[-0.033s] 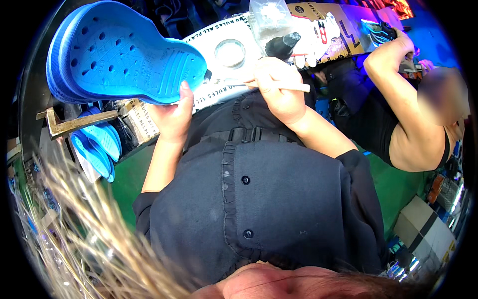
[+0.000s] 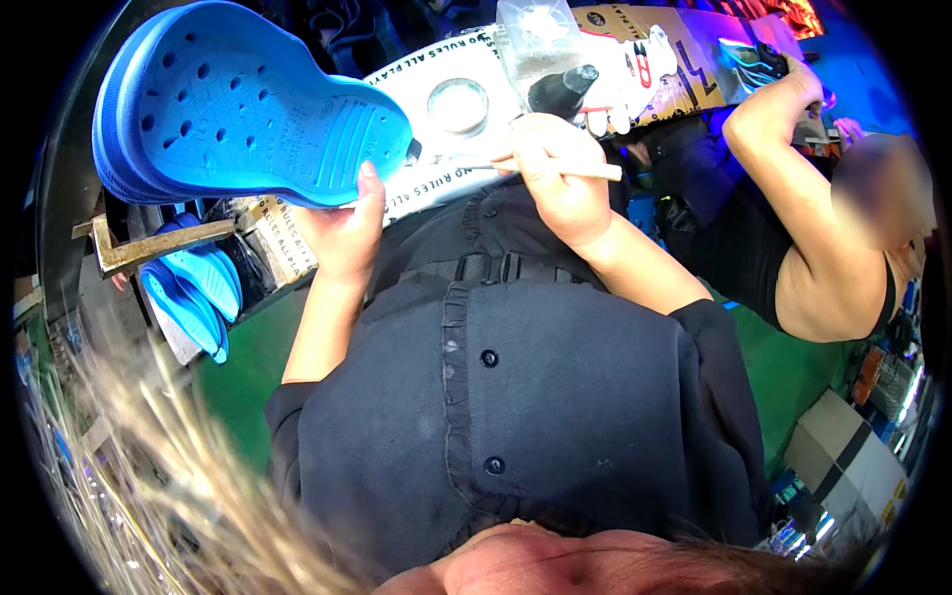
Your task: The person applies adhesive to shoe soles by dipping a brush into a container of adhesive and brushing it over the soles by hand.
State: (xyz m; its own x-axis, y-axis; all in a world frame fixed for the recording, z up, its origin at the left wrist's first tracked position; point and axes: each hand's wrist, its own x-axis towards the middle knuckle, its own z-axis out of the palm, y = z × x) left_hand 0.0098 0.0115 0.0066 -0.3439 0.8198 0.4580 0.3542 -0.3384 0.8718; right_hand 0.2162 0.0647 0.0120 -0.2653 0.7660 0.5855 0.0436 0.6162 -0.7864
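Note:
My left hand (image 2: 347,233) grips the heel end of a blue clog sole (image 2: 268,119), its thumb on the upper face and its fingers hidden underneath. Rows of small holes mark the wide toe end, and the sides show layered light and dark blue. Between the fingers of my right hand (image 2: 560,178) is a thin brush (image 2: 593,171) with a pale handle. Its metal part points left, and its tip is beside the heel edge; whether they touch I cannot tell. Just beyond my right hand stands a dark bottle (image 2: 563,91), near a round clear dish (image 2: 458,106).
A printed white board (image 2: 421,71) covers the bench, with a clear plastic box (image 2: 536,40) and a white glove (image 2: 650,74) beyond. More blue soles (image 2: 198,278) lie at left by a wooden frame (image 2: 164,245). At right, a co-worker's arm (image 2: 793,178) reaches to the bench.
My right hand and the brush have shifted very slightly to the right. The clog sole and my left hand stay where they were.

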